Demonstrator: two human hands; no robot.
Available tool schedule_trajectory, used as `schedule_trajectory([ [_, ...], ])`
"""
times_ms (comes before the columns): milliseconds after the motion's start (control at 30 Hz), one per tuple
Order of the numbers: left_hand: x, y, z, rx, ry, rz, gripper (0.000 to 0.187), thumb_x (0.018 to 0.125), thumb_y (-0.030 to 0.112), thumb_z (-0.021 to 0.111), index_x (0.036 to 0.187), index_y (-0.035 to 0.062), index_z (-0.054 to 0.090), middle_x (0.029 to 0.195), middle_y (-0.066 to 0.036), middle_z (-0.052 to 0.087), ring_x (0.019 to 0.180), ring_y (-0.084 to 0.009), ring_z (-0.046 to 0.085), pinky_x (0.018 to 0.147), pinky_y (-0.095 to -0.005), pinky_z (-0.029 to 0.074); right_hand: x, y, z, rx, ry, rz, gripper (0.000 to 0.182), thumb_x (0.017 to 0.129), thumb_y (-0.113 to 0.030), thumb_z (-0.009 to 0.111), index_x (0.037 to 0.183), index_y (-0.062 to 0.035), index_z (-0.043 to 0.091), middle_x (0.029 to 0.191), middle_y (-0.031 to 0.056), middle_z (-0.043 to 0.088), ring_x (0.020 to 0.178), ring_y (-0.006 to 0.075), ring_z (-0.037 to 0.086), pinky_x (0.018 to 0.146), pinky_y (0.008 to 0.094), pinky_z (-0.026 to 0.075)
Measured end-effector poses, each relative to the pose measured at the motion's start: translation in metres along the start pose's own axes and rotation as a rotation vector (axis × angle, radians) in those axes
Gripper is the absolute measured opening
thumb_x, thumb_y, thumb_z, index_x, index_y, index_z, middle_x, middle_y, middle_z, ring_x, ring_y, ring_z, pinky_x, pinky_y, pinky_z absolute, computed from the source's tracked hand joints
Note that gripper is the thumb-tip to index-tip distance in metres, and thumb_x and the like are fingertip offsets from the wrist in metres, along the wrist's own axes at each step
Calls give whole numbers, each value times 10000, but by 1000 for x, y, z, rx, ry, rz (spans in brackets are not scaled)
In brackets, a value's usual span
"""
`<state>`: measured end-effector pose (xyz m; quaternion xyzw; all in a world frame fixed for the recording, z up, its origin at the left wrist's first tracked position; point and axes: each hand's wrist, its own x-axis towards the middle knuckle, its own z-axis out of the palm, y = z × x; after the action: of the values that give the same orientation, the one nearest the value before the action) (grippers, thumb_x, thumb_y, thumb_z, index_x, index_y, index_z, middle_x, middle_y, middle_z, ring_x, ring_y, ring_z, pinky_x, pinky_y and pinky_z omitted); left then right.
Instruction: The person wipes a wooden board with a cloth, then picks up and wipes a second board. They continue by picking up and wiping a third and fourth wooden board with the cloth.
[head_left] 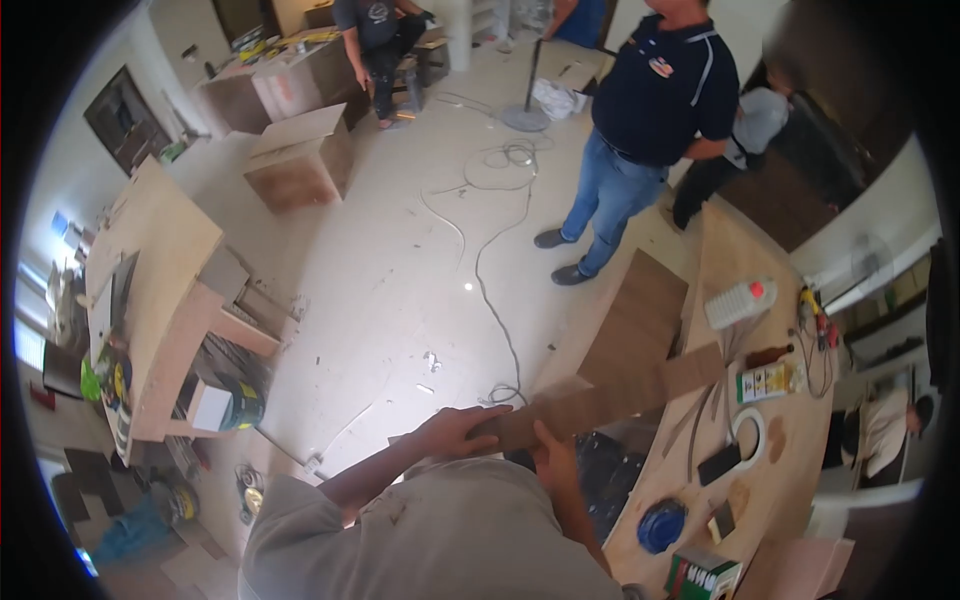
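A long brown wood-grain board [610, 398] reaches from in front of my body out to the right, over the edge of the workbench. Its near end is in my left hand [462, 430], whose fingers lie along the top edge. My right hand [554, 458] grips the lower edge a little further along, with one digit up against the face and the others hidden behind. The board's far end is close to a white bottle with a red cap [742, 303] on the bench. Under the board, a dark plastic-like sheet or bag [608, 478] shows partly.
The right workbench [690, 535] carries a tape roll [748, 436], a phone-like black slab [719, 464], a blue lid [661, 526] and a box [703, 574]. A cable [487, 290] crosses the floor. A person in jeans [612, 190] stands ahead. Another bench [165, 265] is left.
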<state>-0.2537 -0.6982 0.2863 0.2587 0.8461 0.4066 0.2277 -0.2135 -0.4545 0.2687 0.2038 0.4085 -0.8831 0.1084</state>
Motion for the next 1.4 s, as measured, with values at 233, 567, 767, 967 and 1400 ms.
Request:
schedule_trajectory([
  [233, 24, -24, -2, -74, 170, 82, 606, 927, 384, 735, 1460, 145, 572, 1171, -171, 705, 1069, -373, 686, 946, -467, 536, 31, -39, -37, 7, -58, -285, 494, 967, -55, 695, 1420, 11, 510, 1356, 168, 612, 1283, 346, 598, 1117, 503, 484],
  [567, 81, -38, -1, -16, 253, -86, 281, 868, 256, 791, 1076, 73, 741, 1019, -117, 731, 1000, -326, 685, 885, -445, 530, 69, -161, -70, -88, -206, -498, 504, 936, -166, 765, 1356, 24, 561, 1287, 239, 657, 1203, 391, 632, 1096, 542, 478],
  [767, 97, -87, 36, 93, 257, -16, 254, 815, 74, 706, 1065, 114, 728, 1019, -117, 698, 976, -343, 659, 850, -451, 530, 80, -222, -87, -107, -265, -606, 476, 963, -172, 741, 1344, 34, 545, 1303, 256, 640, 1178, 388, 632, 1068, 546, 490],
  [967, 93, -75, 39, -59, 380, -211, 488, 721, -124, 725, 1156, 96, 709, 1077, -124, 661, 1007, -333, 659, 786, -440, 582, 98, -261, -117, -357, -198, -750, 589, 1039, -416, 616, 1317, 98, 548, 1335, 222, 609, 1262, 324, 572, 1115, 452, 430],
  [1400, 99, -10, -49, 97, 476, -600, 352, 871, 449, 777, 934, 104, 803, 865, -140, 757, 893, -307, 729, 812, -434, 553, 145, -238, -41, -668, -106, -737, 562, 987, -318, 729, 1333, 91, 558, 1228, 180, 673, 1183, 271, 613, 1074, 414, 456],
])
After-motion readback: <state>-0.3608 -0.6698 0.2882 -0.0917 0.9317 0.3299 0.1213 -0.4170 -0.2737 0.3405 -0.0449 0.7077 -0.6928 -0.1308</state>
